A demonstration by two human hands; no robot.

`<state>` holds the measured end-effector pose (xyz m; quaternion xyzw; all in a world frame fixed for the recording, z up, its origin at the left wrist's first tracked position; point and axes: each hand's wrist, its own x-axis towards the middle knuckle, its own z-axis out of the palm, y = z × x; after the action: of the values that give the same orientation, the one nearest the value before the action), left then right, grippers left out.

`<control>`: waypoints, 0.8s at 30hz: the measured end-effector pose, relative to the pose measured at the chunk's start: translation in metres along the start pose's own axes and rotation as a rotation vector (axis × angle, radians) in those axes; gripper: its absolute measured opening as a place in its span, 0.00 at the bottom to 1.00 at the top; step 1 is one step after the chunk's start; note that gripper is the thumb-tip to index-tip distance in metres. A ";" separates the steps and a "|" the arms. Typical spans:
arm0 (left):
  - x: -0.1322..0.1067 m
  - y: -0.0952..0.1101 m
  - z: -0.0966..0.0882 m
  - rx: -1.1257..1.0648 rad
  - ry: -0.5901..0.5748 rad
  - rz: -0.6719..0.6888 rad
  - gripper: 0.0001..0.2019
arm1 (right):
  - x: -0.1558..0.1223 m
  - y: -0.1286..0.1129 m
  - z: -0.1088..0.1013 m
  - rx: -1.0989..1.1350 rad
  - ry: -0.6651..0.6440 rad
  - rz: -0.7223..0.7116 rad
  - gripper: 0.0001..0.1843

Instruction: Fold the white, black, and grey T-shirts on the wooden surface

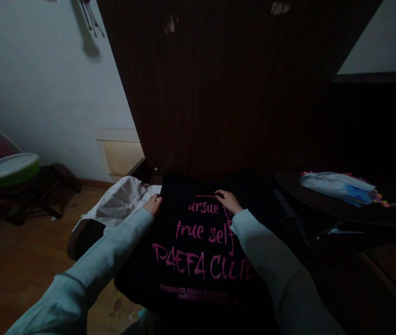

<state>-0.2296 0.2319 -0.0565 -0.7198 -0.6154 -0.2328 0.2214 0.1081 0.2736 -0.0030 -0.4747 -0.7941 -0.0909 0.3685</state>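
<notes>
A black T-shirt (191,251) with pink lettering lies spread out in front of me, its lower part close to my body. At its upper left edge is my left hand (153,205), fingers curled against the cloth as if pinching the edge. My right hand (230,201) rests on the upper middle of the shirt, over part of the print, with its fingers bent but apart and the fingertips touching the fabric. Beside my left hand lies a crumpled white cloth (123,200). The shirt's far edge fades into the dark and is hard to make out.
A tall dark wooden panel (218,93) stands right behind the shirt. To the right, a dark shelf (288,186) holds a blue-and-white packet (337,186). On the far left, a green basin (16,173) sits on a dark stool (47,181) above the wooden floor (40,251).
</notes>
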 end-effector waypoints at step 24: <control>-0.045 -0.034 0.010 -0.221 0.117 -0.156 0.06 | -0.007 0.004 0.026 0.322 0.244 0.211 0.31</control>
<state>-0.2691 0.2074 -0.0909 -0.6751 -0.6260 -0.3572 0.1574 0.1002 0.2835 -0.0268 -0.4757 -0.6940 0.0192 0.5400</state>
